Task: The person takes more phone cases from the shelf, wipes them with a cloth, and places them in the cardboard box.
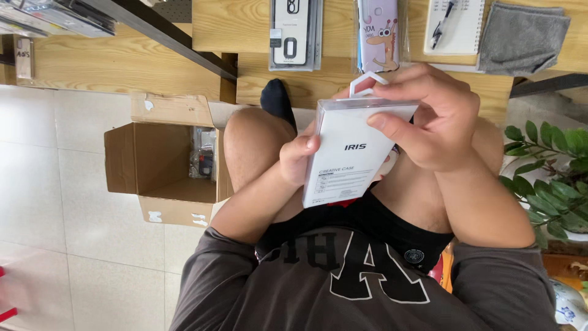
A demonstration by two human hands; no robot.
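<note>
A white phone-case box [352, 153] with a clear plastic shell and a white hanger tab is held upright over my lap. My left hand [297, 160] grips its left side, thumb on the front face. My right hand [432, 119] wraps its top right corner, fingers curled over the top edge by the hanger. I am seated, knees bare, in a dark grey shirt and black shorts.
An open cardboard box [160, 165] with packaged items inside stands on the tiled floor at left. The wooden table [257, 24] ahead carries packaged phone cases [295, 34], a cartoon-print case [380, 34], a notepad with pen [456, 24] and a grey cloth [520, 37]. A green plant [551, 178] is at right.
</note>
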